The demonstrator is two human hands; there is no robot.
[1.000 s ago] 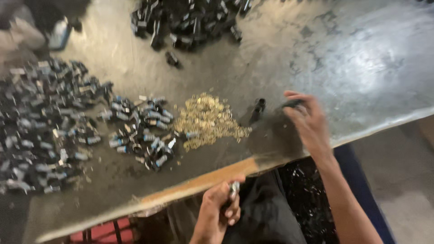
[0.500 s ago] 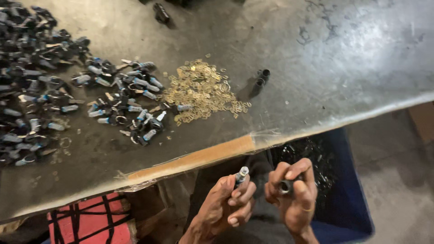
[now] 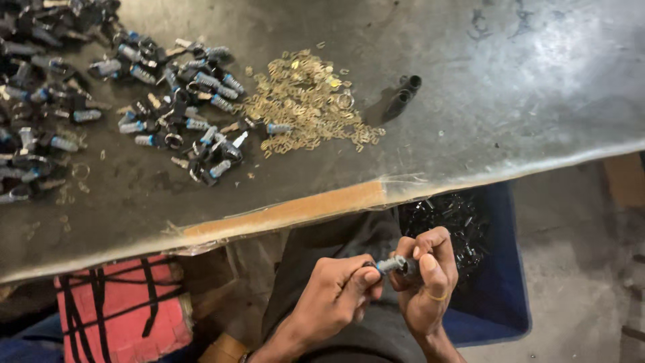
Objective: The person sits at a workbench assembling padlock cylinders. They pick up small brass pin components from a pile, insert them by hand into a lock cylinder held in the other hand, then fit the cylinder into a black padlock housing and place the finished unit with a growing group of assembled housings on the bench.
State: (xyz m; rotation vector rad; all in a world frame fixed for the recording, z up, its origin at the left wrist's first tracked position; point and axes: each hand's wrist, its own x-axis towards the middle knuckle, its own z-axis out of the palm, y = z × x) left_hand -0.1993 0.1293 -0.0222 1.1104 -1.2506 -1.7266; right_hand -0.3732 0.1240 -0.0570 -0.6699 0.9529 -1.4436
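Below the table's front edge, over my lap, my left hand (image 3: 339,296) pinches a small silver threaded cylinder (image 3: 392,264) by one end. My right hand (image 3: 428,282) grips a small black sleeve (image 3: 408,269) against the cylinder's other end, so the two parts meet between my fingertips. A thin ring sits on one finger of my right hand. Up on the grey table top lies a heap of small brass clips (image 3: 306,101), with two black sleeves (image 3: 403,94) lying just to its right.
Piles of silver-and-black cylinders (image 3: 181,114) cover the table's left side. A worn wooden strip (image 3: 289,212) lines the table's front edge. A blue bin (image 3: 494,289) holding black parts stands on the floor at my right. A red block with black stripes (image 3: 121,309) lies lower left.
My right hand left the table, where it was by the black sleeves, and came down to my lap with one. Both hands have now closed together, joining sleeve and cylinder.
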